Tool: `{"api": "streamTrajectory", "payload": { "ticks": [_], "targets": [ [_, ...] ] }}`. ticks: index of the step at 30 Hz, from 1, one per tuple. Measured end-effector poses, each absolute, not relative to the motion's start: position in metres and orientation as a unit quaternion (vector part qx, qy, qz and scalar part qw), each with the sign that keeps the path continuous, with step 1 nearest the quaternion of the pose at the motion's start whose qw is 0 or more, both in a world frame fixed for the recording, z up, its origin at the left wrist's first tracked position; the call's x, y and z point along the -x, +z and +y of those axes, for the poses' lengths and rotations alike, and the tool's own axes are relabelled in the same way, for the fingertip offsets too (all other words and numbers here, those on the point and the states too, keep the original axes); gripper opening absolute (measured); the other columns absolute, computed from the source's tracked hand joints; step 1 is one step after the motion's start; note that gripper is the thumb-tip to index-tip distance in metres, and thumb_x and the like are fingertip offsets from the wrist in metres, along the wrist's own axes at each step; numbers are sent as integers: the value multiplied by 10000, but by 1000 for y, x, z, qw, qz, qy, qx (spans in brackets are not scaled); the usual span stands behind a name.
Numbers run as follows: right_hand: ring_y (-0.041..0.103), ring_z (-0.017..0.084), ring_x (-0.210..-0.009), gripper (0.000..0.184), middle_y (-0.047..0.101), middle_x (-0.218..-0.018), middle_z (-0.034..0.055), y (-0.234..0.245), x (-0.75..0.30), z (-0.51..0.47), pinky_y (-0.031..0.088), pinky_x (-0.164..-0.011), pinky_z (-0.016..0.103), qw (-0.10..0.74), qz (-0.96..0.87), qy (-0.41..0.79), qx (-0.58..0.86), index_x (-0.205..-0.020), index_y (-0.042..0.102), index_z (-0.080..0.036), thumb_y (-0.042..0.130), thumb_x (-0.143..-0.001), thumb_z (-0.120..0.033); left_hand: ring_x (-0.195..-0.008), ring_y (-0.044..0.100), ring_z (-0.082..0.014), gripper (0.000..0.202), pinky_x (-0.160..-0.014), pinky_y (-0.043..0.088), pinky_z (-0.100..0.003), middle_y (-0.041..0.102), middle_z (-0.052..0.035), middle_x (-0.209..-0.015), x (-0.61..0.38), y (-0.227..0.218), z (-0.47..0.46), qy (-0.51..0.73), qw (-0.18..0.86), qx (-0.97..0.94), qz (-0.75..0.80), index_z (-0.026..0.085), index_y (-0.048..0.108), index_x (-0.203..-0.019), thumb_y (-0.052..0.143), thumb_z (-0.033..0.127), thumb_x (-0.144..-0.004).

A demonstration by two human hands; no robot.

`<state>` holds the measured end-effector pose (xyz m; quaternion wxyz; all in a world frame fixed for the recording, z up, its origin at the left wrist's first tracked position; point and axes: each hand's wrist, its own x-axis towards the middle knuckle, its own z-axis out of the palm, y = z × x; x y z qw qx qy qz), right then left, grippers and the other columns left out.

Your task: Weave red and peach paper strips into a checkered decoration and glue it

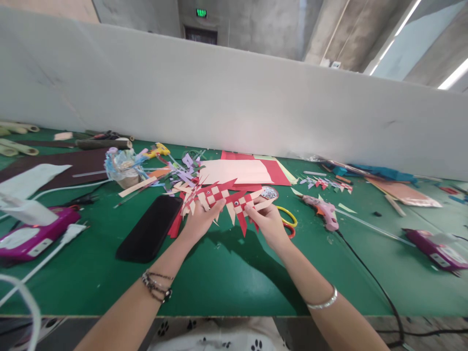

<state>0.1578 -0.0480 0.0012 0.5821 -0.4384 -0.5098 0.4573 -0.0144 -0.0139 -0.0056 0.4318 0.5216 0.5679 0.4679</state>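
Note:
Between thumb and fingers, my left hand (200, 220) grips a woven paper fish (214, 195) in red and cream strips, with a small googly eye. Another fish or two of the same weave overlap behind it at the left. My right hand (269, 222) is closed on a second red and cream woven paper fish (241, 204), its eye facing me and its pointed strips spread out. Both fish are held above the green table, almost touching. Beyond them lies a stack of cream and red paper sheets (234, 171). Scissors (288, 220) with yellow and red handles are partly hidden behind my right hand.
A black phone (149, 229) lies left of my hands. On the right is a pink glue gun (321, 209) with its cord. Purple power strips (36, 234) sit at the sides. Paper scraps (183, 170) and a yellow glue gun (157, 150) lie behind, before a white partition (234, 97).

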Motion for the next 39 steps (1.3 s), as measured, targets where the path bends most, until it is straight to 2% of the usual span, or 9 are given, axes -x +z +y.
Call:
{"api": "streamTrajectory", "payload": {
  "ticks": [6, 14, 20, 24, 28, 31, 34, 39],
  "targets": [
    [525, 99, -568, 191, 624, -693, -5, 0, -157, -47, 410, -532, 222, 580, -504, 464, 440, -727, 616, -180, 677, -664, -349, -828, 636, -260, 375, -743, 502, -357, 651, -24, -642, 15, -9, -13, 462, 448, -521, 560, 197, 594, -809, 726, 423, -541],
    [549, 112, -554, 185, 620, -622, -10, 1, -156, -49, 435, -541, 239, 588, -483, 458, 460, -662, 610, -170, 694, -644, -335, -804, 643, -260, 312, -722, 513, -358, 656, -20, -626, 14, -8, -13, 455, 455, -537, 546, 190, 594, -744, 724, 395, -548],
    [599, 133, -668, 216, 648, -735, -2, -4, -153, -49, 479, -636, 254, 609, -469, 486, 416, -777, 590, -189, 708, -647, -315, -797, 645, -255, 359, -722, 512, -366, 674, -34, -685, 14, -8, -13, 454, 453, -533, 552, 181, 591, -776, 725, 421, -545],
    [608, 117, -674, 278, 657, -782, -14, -7, -152, -47, 487, -678, 246, 631, -413, 539, 375, -849, 578, -204, 730, -632, -288, -829, 645, -258, 389, -748, 509, -364, 682, -37, -710, 14, -11, -13, 466, 458, -512, 557, 182, 600, -826, 729, 418, -544],
    [613, 103, -691, 207, 663, -763, -13, -8, -150, -46, 484, -700, 217, 615, -379, 605, 334, -806, 625, -190, 722, -649, -284, -883, 640, -271, 445, -783, 501, -372, 699, -59, -779, 15, -12, -13, 474, 453, -509, 559, 183, 603, -898, 729, 422, -546],
    [637, 142, -785, 240, 690, -871, 25, -8, -148, -48, 490, -766, 255, 596, -382, 613, 350, -851, 664, -179, 724, -651, -297, -908, 636, -279, 476, -790, 499, -376, 703, -76, -822, 15, -11, -13, 471, 453, -511, 559, 182, 600, -927, 729, 435, -545],
    [650, 178, -814, 285, 700, -907, 43, -8, -147, -51, 497, -784, 298, 581, -387, 603, 388, -876, 680, -175, 742, -628, -301, -886, 641, -279, 461, -765, 506, -367, 702, -73, -807, 15, -9, -14, 465, 451, -517, 560, 181, 606, -906, 725, 445, -548],
    [656, 176, -807, 257, 709, -884, 42, -8, -147, -51, 506, -752, 279, 576, -402, 582, 409, -856, 689, -173, 732, -644, -311, -782, 648, -258, 394, -684, 514, -345, 670, -39, -661, 14, -8, -14, 460, 442, -528, 560, 175, 616, -829, 711, 448, -561]
  ]
}}
